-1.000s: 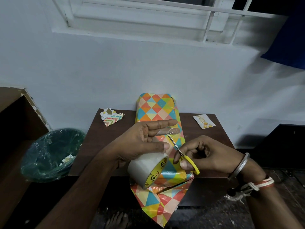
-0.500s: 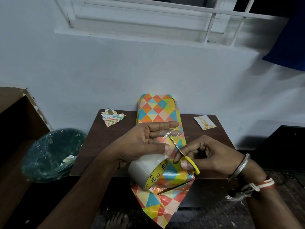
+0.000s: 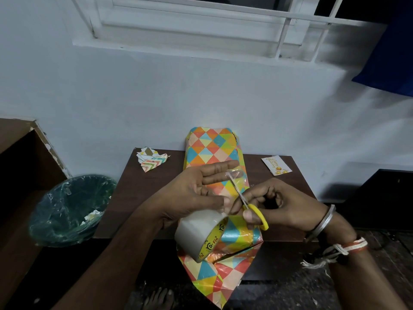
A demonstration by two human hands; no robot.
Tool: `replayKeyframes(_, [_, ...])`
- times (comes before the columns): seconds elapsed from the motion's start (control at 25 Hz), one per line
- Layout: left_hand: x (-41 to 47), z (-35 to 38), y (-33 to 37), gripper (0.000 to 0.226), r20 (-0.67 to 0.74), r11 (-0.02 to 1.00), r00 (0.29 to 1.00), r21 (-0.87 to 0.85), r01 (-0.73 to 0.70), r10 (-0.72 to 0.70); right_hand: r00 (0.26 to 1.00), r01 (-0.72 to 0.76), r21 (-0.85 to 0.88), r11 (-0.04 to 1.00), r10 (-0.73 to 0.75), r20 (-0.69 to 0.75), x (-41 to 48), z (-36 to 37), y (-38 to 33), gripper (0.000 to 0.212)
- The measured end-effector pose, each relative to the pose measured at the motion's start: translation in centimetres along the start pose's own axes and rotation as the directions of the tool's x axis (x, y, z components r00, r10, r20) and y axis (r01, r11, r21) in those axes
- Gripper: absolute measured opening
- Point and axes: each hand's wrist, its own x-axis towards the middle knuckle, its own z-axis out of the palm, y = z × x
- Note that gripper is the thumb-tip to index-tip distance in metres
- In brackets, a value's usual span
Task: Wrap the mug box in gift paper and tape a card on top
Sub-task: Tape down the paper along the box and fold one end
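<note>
In the head view the left hand (image 3: 196,193) gripped the tape roll (image 3: 199,233) under its thumb, two fingers straight, with a clear strip (image 3: 233,175) stretched up to a fingertip. The right hand (image 3: 281,206) pinched the scissors (image 3: 257,214), blades at the strip. The wrapped box (image 3: 212,148) lay mid-worktop (image 3: 145,198) beneath them, its near flap (image 3: 214,276) loose. The card (image 3: 276,168) sat apart, far right. A clean cut probably needed the strip taut and the snip close to the roll, clear of the fingers.

head view, looking down, close above table (image 3: 138,198)
</note>
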Motion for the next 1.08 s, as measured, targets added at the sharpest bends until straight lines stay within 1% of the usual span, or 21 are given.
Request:
replayKeyframes(0.04, [0.0,-0.2,0.1,0.074,-0.028,1.0,1.0,0.007,-0.005,0.006,0.998,0.017,0.003,1.0,-0.017,-0.059,-0.2,-0.1,-0.2,0.019])
replayKeyframes(0.12, [-0.1,-0.3,0.2,0.075,-0.075,0.999,0.997,0.025,-0.021,0.023,0.957,0.016,0.026,1.0,-0.007,-0.291,-0.6,-0.6,0.3,0.023])
replayKeyframes(0.16, [-0.2,-0.3,0.3,0.077,-0.089,0.999,0.995,0.039,-0.031,0.035,0.9,-0.026,0.025,0.999,0.034,-0.435,-0.6,-1.0,1.0,0.027])
replayKeyframes(0.2, [-0.2,-0.2,0.4,0.078,-0.099,0.998,0.994,0.044,-0.038,0.043,0.811,-0.125,-0.021,0.992,0.09,-0.578,-0.5,-1.4,2.0,0.035])
replayKeyframes(0.24, [-0.3,-0.1,0.4,0.08,-0.102,0.999,0.994,0.032,-0.043,0.046,0.709,-0.288,-0.129,0.949,0.121,-0.695,-0.4,-1.8,3.5,0.036])
replayKeyframes(0.28, [-0.3,0.0,0.5,0.082,-0.1,0.999,0.994,0.015,-0.046,0.047,0.632,-0.479,-0.252,0.841,0.13,-0.764,-0.3,-2.1,4.9,0.031])
replayKeyframes(0.36, [-0.3,0.1,0.6,0.086,-0.088,0.999,0.995,0.004,-0.053,0.053,0.571,-0.728,-0.377,0.572,0.202,-0.796,0.0,-2.0,7.2,0.015])
replayKeyframes(0.4, [-0.4,0.2,0.6,0.087,-0.083,0.998,0.995,0.009,-0.059,0.059,0.56,-0.788,-0.394,0.473,0.285,-0.778,0.2,-1.7,7.8,0.003])
replayKeyframes(0.44, [-0.4,0.2,0.6,0.087,-0.08,0.998,0.995,0.014,-0.066,0.067,0.541,-0.827,-0.402,0.393,0.363,-0.758,0.4,-1.2,8.3,0.01])
replayKeyframes(0.48, [-0.5,0.3,0.6,0.087,-0.078,0.997,0.994,0.016,-0.071,0.072,0.535,-0.842,-0.429,0.329,0.393,-0.748,0.5,-0.8,8.5,0.017])
replayKeyframes(0.52, [-0.6,0.3,0.7,0.087,-0.075,0.997,0.994,0.016,-0.074,0.075,0.538,-0.839,-0.444,0.315,0.351,-0.766,0.7,-0.6,8.0,0.02])
replayKeyframes(0.56, [-0.6,0.2,0.7,0.087,-0.073,0.997,0.994,0.014,-0.076,0.077,0.545,-0.822,-0.45,0.35,0.251,-0.8,0.9,-0.6,7.2,0.018])
replayKeyframes(0.6, [-0.6,0.2,0.7,0.088,-0.069,0.997,0.994,0.011,-0.079,0.08,0.548,-0.769,-0.432,0.47,0.137,-0.826,1.1,-0.6,5.9,0.015])
replayKeyframes(0.64, [-0.7,0.1,0.7,0.088,-0.065,0.997,0.994,0.01,-0.083,0.083,0.53,-0.651,-0.369,0.663,0.05,-0.846,1.5,-0.4,4.5,0.015])
replayKeyframes(0.68, [-0.7,0.1,0.7,0.089,-0.061,0.996,0.994,0.013,-0.087,0.088,0.513,-0.453,-0.218,0.865,0.052,-0.857,1.9,0.1,2.6,0.019])
replayKeyframes(0.72, [-0.6,0.1,0.7,0.089,-0.059,0.996,0.994,0.02,-0.092,0.093,0.554,-0.229,-0.004,0.973,0.127,-0.823,2.3,0.7,0.7,0.026])
replayKeyframes(0.76, [-0.6,0.1,0.7,0.09,-0.057,0.995,0.994,0.028,-0.095,0.096,0.622,-0.087,0.188,0.978,0.201,-0.757,2.7,1.3,-1.0,0.034])
replayKeyframes(0.8, [-0.6,0.2,0.7,0.091,-0.053,0.995,0.994,0.037,-0.096,0.098,0.675,-0.045,0.293,0.955,0.245,-0.696,3.0,1.8,-2.0,0.039])
replayKeyframes(0.84, [-0.6,0.2,0.7,0.091,-0.05,0.994,0.994,0.049,-0.096,0.098,0.703,-0.053,0.322,0.945,0.264,-0.661,3.2,2.2,-2.7,0.041])
replayKeyframes(0.92, [-0.7,0.2,0.6,0.092,-0.055,0.993,0.994,0.067,-0.093,0.097,0.7,-0.07,0.329,0.942,0.281,-0.657,3.5,2.8,-3.1,0.034])
replayKeyframes(1.08, [-0.6,0.2,0.3,0.094,-0.05,0.991,0.993,0.091,-0.098,0.103,0.659,-0.047,0.309,0.95,0.262,-0.705,3.3,2.6,-3.2,0.018])
